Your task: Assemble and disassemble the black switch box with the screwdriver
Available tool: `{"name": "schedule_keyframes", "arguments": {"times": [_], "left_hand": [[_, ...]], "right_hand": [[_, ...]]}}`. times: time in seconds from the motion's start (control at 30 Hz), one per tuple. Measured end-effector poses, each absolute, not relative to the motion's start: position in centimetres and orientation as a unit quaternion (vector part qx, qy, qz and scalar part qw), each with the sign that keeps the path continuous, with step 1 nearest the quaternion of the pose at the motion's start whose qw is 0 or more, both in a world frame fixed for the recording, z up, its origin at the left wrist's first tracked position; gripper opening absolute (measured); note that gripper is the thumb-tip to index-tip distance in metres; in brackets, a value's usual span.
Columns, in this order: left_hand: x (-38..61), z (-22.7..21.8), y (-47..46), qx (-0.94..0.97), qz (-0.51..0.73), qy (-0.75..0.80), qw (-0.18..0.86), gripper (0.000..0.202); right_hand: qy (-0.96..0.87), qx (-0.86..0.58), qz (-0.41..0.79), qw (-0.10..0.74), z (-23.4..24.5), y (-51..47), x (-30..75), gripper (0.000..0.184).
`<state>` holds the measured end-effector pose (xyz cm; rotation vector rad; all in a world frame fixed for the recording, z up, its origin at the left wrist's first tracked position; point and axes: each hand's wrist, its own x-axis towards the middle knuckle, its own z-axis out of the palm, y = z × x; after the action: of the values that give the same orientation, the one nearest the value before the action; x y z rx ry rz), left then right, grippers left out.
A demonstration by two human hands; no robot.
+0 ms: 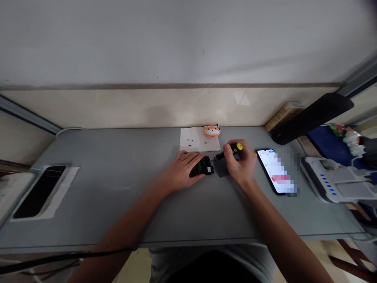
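Near the middle of the grey table, my left hand [181, 173] grips a small black device with a green circuit board [208, 165] and steadies it on the tabletop. My right hand [243, 167] is closed around a black and yellow screwdriver [236, 148]. Its shaft points left, and the tip is at the device's right end; whether it sits in a screw is too small to tell. Just beyond the device lies a white sheet of paper [197, 147] with several tiny dark pieces that look like screws [189, 145]. An orange animal-face case [212, 131] rests on the paper's far right corner.
Right of my right hand lies a lit phone [269, 167]. Further right are a white power strip [318, 181], a black cylinder [312, 118] and a box [284, 114]. A dark-screened phone [41, 190] lies far left. The wall [123, 108] bounds the table's back.
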<state>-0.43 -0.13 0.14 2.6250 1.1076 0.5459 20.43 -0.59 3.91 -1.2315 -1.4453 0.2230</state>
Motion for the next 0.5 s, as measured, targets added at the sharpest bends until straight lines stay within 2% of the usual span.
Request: {"name": "schedule_keyframes", "arguments": {"times": [0.5], "left_hand": [[-0.29, -0.19, -0.03, 0.897, 0.195, 0.375, 0.126, 0.048]], "right_hand": [[-0.64, -0.505, 0.11, 0.569, 4.05, -0.81, 20.14, 0.022]]}}
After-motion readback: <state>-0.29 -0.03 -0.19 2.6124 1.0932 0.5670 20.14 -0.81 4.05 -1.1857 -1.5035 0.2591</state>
